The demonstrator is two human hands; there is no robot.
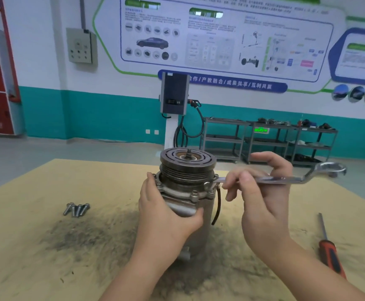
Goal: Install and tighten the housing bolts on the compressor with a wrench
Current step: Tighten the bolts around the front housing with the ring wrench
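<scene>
A grey compressor stands upright in the middle of the table, its grooved pulley on top. My left hand grips the housing from the left, thumb across the front. My right hand holds the shank of a shiny double-ended wrench. One end of the wrench sits at a bolt on the right side of the flange; the ring end sticks out to the right. Another bolt head shows at the flange's front. Several loose bolts lie in a bunch on the left.
A screwdriver with a red and black handle lies near the table's right edge. The table is covered in tan board with dark grime around the compressor. Shelving racks and a charging post stand far behind.
</scene>
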